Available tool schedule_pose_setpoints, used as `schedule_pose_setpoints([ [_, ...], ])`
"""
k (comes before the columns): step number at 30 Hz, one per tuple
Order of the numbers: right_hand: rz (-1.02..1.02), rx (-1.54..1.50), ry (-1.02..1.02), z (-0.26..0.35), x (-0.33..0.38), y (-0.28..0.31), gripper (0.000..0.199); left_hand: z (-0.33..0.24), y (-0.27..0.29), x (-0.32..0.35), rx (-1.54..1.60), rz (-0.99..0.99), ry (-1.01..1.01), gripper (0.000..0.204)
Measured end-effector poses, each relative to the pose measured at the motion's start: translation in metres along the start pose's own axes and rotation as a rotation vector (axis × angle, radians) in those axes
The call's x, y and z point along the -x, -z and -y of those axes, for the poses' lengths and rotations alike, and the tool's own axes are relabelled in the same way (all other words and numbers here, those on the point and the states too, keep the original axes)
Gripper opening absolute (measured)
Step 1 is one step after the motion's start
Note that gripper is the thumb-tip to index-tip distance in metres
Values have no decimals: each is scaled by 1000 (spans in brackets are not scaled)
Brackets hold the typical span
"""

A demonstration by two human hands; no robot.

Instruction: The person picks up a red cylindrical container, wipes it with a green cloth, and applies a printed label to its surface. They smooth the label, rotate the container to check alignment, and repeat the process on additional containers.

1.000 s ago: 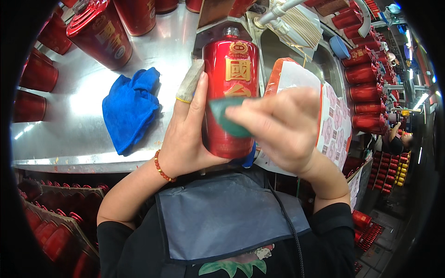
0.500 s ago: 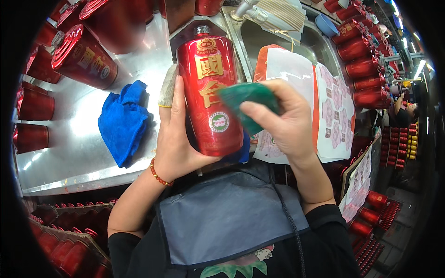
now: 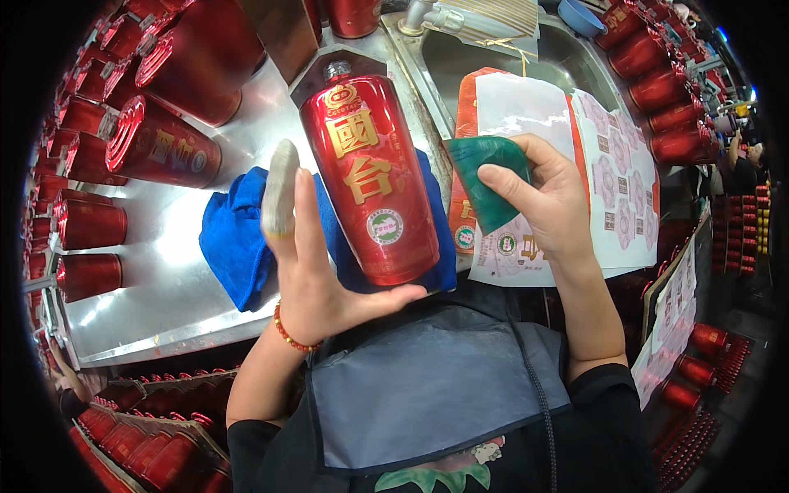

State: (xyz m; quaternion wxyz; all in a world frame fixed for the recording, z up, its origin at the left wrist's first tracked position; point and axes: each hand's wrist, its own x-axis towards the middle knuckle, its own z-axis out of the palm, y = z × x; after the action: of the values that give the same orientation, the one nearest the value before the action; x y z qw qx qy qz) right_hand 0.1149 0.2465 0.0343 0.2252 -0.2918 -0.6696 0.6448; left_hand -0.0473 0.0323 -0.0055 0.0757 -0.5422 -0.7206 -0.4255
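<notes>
A glossy red bottle with gold raised characters and a round white-and-green label lies on a blue cloth. Its neck points away from me into a dark notched rest. To its left, my left hand is open, with the thumb stretched out by the bottle's base and a pale fabric cover on one finger. I cannot tell whether the thumb touches the base. Between the thumb and fingers of my right hand is a flat green scraper, held right of the bottle and apart from it.
A crumpled blue cloth lies on the metal table, with several red bottles behind it. Printed label sheets lie at the right, partly over a metal sink. A blue bowl sits by the sink.
The green scraper has come off the bottle's face and moved right with my right hand. My left hand has loosened from the bottle's side and spread to the left.
</notes>
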Motion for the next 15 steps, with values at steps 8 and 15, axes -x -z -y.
schedule_pose_setpoints([
  [8, 36, -75, -29, -3, 14, 4, 22, -13, 13, -46, -390, 244, -425, 74],
  [15, -39, -109, -12, -10, 24, 13, 19, -6, 5, -23, -513, 15, -587, 54],
])
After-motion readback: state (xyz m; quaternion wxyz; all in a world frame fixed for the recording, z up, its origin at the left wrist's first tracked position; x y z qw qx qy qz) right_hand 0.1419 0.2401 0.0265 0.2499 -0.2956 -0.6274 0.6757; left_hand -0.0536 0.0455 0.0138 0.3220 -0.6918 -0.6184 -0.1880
